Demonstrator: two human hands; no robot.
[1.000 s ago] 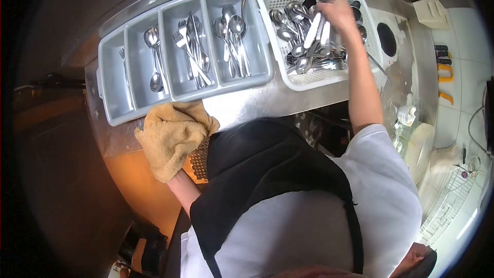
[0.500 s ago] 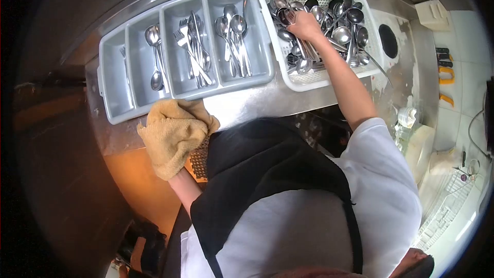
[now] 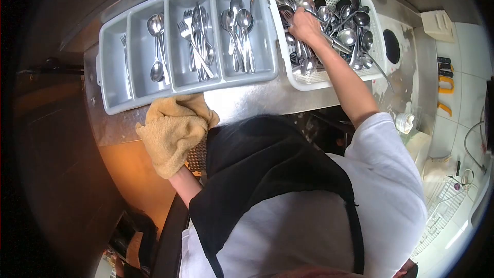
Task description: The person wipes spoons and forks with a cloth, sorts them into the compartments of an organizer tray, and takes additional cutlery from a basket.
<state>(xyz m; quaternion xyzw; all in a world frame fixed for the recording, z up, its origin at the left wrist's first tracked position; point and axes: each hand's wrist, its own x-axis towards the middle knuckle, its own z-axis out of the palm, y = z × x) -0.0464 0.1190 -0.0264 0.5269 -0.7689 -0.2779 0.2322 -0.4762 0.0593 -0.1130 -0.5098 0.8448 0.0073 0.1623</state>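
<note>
At the front edge of the counter [image 3: 257, 96], a towel [image 3: 177, 129] hides the left hand; I cannot tell its fingers' state. Behind, in the left half of the basket [image 3: 307, 83], the right hand [image 3: 306, 27] dips among cutlery [image 3: 347, 37], its grip unclear. Seemingly picking out; lifting would need closed fingers.

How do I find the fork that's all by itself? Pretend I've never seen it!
On the metal counter, find the grey cutlery tray left of the white plastic basket. Look in its leftmost compartment. The fork lies lengthwise there, alone, while each other compartment holds more than one piece.
</note>
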